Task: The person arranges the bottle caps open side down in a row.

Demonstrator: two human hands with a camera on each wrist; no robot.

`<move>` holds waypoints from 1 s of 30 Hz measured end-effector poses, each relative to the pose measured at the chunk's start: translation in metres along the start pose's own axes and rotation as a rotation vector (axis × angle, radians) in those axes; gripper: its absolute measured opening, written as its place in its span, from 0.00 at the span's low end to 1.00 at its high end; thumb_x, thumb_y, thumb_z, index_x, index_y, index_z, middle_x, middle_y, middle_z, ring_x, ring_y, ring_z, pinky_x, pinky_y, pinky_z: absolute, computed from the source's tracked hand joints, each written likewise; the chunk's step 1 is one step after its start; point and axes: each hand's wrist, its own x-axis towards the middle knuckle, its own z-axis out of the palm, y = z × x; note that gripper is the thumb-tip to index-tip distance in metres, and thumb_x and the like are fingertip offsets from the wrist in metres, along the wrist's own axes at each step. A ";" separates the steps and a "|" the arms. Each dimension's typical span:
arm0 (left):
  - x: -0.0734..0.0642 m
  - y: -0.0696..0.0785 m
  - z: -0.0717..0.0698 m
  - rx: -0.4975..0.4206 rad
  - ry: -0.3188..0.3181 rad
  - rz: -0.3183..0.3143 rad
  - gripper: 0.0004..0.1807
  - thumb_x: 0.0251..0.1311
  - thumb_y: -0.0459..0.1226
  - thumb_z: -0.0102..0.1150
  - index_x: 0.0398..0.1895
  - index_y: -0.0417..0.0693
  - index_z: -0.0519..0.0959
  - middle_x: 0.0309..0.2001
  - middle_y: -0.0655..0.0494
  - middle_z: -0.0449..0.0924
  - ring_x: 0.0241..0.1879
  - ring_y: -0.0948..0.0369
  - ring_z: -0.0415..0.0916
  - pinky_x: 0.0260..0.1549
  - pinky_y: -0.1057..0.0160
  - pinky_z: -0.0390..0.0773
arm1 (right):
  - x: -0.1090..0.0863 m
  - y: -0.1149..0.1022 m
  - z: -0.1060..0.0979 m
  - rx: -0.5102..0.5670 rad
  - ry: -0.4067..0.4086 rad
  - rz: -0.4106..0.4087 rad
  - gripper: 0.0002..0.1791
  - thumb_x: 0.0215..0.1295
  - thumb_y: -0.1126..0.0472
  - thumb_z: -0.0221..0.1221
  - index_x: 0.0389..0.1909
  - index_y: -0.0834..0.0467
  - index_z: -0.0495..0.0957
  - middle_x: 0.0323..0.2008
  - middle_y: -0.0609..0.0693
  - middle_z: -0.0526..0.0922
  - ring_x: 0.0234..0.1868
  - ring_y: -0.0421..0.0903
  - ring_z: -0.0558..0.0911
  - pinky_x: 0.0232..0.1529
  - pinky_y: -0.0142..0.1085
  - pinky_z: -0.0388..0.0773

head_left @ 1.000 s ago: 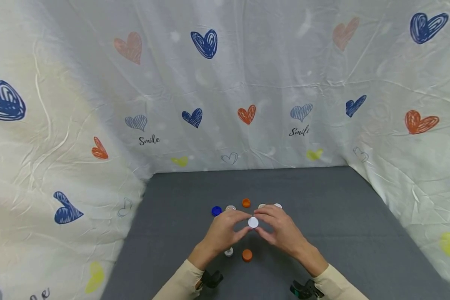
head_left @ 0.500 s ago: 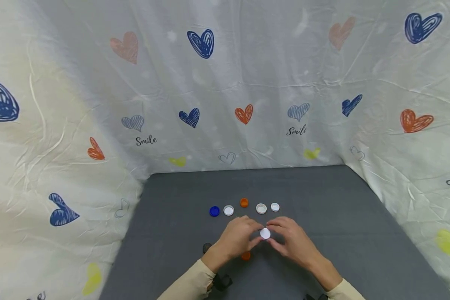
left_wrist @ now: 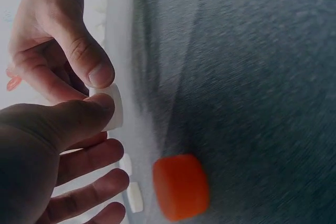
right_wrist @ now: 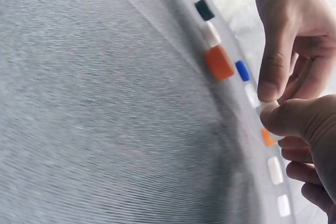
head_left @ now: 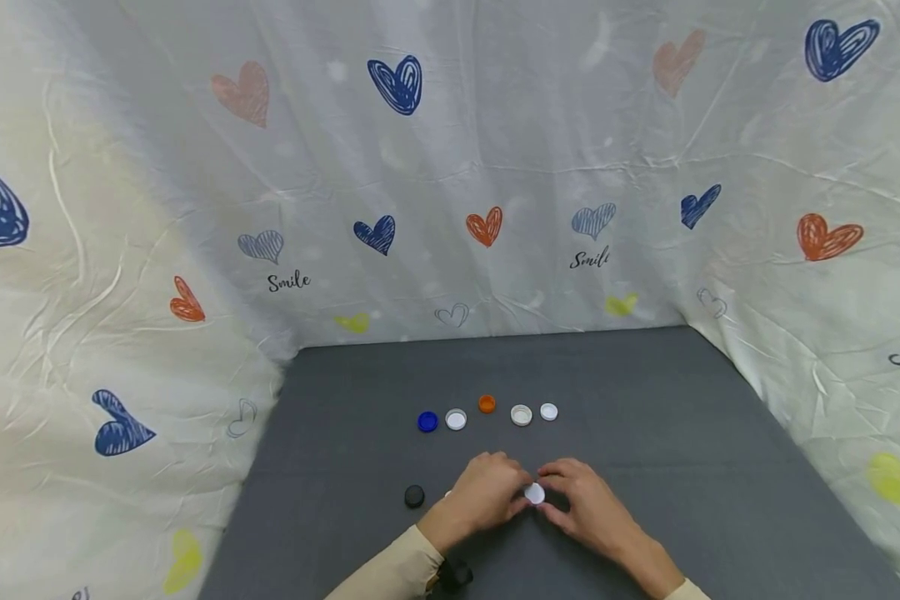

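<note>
The left hand (head_left: 489,490) and the right hand (head_left: 583,507) both pinched a small round white plastic cap (head_left: 535,493) over the grey cloth-covered worktop (head_left: 690,417); a round blue plastic cap (head_left: 427,422) lay nearer its far and left edges.

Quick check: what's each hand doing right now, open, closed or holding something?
Left hand: holding a white cap, pinched.
Right hand: holding the same white cap, from the other side.

The left hand (head_left: 489,493) and right hand (head_left: 591,510) pinch a white disc (head_left: 535,493). Farther across the grey table (head_left: 660,408), a blue cap (head_left: 427,422), an orange cap (head_left: 487,404) and three white caps (head_left: 456,419) form a loose row; a black cap (head_left: 414,497) lies nearer, left.
</note>
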 end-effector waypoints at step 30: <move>-0.008 -0.008 -0.003 -0.004 -0.051 -0.083 0.19 0.58 0.55 0.68 0.49 0.62 0.85 0.43 0.64 0.85 0.40 0.62 0.77 0.38 0.60 0.78 | 0.006 0.003 -0.006 -0.012 -0.157 0.096 0.18 0.52 0.51 0.74 0.43 0.55 0.88 0.49 0.48 0.85 0.53 0.47 0.82 0.53 0.49 0.78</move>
